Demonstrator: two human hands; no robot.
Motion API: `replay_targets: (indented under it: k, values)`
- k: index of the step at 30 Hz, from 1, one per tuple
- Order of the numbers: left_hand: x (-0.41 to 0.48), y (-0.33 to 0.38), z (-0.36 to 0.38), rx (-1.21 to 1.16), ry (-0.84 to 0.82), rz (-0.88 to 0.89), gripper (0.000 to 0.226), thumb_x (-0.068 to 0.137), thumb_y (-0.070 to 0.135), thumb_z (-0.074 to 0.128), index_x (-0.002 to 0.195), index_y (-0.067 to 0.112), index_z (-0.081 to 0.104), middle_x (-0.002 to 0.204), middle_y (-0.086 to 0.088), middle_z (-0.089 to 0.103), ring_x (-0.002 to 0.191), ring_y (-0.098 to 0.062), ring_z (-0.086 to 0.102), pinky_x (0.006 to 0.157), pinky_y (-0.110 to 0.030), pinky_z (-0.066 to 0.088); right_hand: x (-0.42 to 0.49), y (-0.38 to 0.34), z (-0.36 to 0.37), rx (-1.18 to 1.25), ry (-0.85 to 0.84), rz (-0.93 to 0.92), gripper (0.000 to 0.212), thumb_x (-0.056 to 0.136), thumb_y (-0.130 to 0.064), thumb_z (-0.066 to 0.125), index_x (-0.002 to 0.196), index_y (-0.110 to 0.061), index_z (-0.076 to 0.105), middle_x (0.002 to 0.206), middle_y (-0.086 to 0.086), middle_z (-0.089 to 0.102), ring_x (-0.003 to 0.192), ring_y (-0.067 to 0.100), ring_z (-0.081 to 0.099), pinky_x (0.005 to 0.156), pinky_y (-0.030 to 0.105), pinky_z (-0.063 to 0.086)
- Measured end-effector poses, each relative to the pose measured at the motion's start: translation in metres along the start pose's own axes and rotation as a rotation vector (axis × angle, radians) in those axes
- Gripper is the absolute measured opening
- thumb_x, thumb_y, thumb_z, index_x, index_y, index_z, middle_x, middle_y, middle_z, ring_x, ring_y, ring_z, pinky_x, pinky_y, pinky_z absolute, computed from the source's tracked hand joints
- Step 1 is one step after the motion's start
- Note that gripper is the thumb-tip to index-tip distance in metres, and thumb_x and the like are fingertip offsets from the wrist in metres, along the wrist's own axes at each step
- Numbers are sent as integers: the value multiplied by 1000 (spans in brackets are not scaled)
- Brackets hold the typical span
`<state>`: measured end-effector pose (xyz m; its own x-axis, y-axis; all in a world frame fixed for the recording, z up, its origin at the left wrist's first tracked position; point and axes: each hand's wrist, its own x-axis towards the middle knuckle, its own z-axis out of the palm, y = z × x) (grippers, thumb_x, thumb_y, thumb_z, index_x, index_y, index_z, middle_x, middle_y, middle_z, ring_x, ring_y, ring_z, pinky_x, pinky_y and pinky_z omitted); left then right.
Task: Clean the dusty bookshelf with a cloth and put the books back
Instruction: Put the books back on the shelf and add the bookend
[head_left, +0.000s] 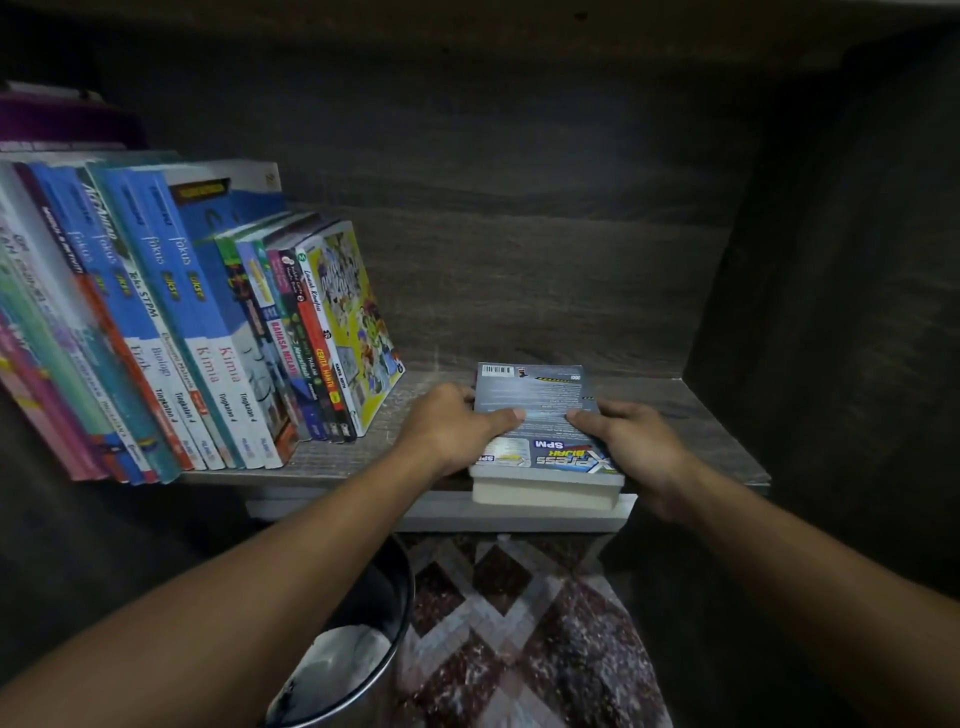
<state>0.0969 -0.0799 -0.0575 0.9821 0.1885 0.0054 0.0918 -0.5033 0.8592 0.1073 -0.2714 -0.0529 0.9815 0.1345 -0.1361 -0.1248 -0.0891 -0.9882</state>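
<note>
Head camera, looking down into a dark wood-grain bookshelf: a person's left hand (457, 421) and right hand (634, 441) clamped a stack of two books (540, 410) from either side. Both thumbs pressed flat on the top cover. The left fingers wrapped round the stack's left edge, and the right fingers were hidden along its right side.

The stack lay flat on the shelf board (701, 415), right of centre in the frame, its near end at the board's front edge. The grey-blue top cover carried a barcode at its far end and the words "Xpress Bijak SPM", upside down to the camera. Beneath it showed the pale page edges of the lower book (540, 496).

On the left half of the same board a row of books (182, 322) stood spines outward, leaning left, many of them blue school titles marked Kimia and Biologi. The row ended in a yellow-covered comic (358, 317), apart from the stack, with the left hand between them. A purple object (67, 119) lay above the row at the upper left, too dim to identify.

The back panel (519, 234) and, at right, the side wall (831, 260) closed the compartment in shadow. A pale ledge (441, 514) ran under the board's front. At the bottom centre stood a metal bin (384, 613) with something whitish inside, beside a floor (519, 623) patterned in dark-red and grey diamonds.
</note>
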Motion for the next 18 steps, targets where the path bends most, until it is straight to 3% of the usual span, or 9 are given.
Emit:
replay_targets:
  k: [3,9,14,16,18]
  values:
    - [-2,-2,-2,71,4,1,36,73,48,79,95,20,76,91,4,76,84,-16,71,85,-38,56,-3,-3,-1,-56,-4,7,9,93,-10,64,100,-11,71,89,13,77,66,21,72,60,28,60]
    - [-15,-1,-8,139,-77,61,37,86,40,70,116,20,66,106,-2,74,95,-21,70,88,-38,54,-5,-4,0,-203,11,-4,5,94,-16,65,94,-18,69,85,6,77,70,20,72,67,32,58]
    - [-36,1,-16,192,-129,111,35,91,34,66,123,20,60,95,3,68,79,-15,66,55,-14,46,-6,-2,-7,-456,39,-3,10,88,-27,70,95,-21,75,80,-5,76,71,13,71,77,34,58]
    - [-40,-1,-17,159,-138,79,36,91,38,65,120,16,64,94,1,70,73,-16,67,58,-24,56,-15,-1,-6,-464,32,-1,16,93,-31,65,108,-28,70,85,-6,75,73,13,69,66,27,52]
    - [-45,-2,-16,121,-155,26,35,92,39,64,114,12,68,95,-9,71,70,-23,69,62,-37,61,-26,6,-5,-464,41,-27,31,95,-41,60,126,-39,59,97,-5,74,86,17,70,70,30,55]
